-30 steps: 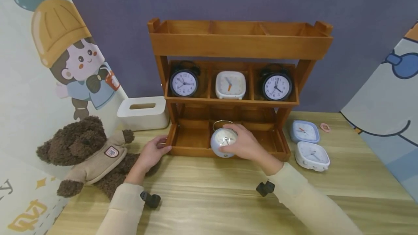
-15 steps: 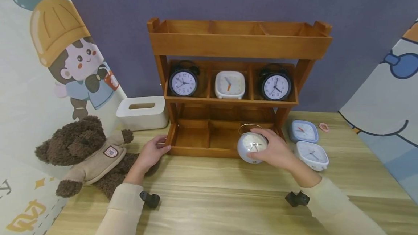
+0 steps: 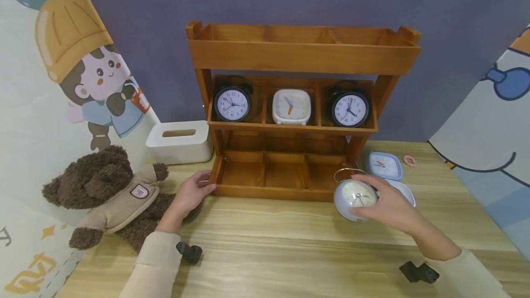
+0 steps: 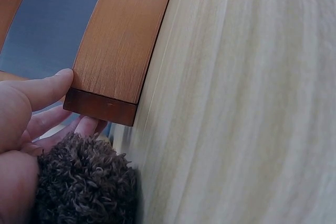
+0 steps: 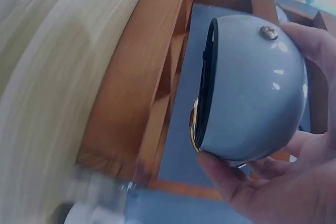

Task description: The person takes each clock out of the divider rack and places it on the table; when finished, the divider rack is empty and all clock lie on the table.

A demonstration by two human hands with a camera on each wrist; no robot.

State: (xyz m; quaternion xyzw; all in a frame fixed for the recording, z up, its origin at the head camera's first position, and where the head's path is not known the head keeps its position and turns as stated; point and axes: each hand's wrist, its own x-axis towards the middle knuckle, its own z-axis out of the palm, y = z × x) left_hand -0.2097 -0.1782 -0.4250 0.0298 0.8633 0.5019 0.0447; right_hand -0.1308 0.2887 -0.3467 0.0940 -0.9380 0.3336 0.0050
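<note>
My right hand grips a round, pale blue alarm clock with a cream dial and a thin gold handle. It is held in front of the bottom tier's right end. In the right wrist view, the clock's smooth rounded shell sits between thumb and fingers. My left hand holds the lower left front corner of a three-tier wooden shelf. In the left wrist view, the thumb lies against the corner of the front board, and the other fingers pass behind its end.
Two black alarm clocks and a white one stand on the middle tier. A blue square clock and a partly hidden white clock lie right, near a pink ring. Left are a tissue box and teddy bear.
My right hand has carried the round clock from the bottom tier's middle compartment rightward and toward me, past its right end. The left hand stays at the shelf corner.
</note>
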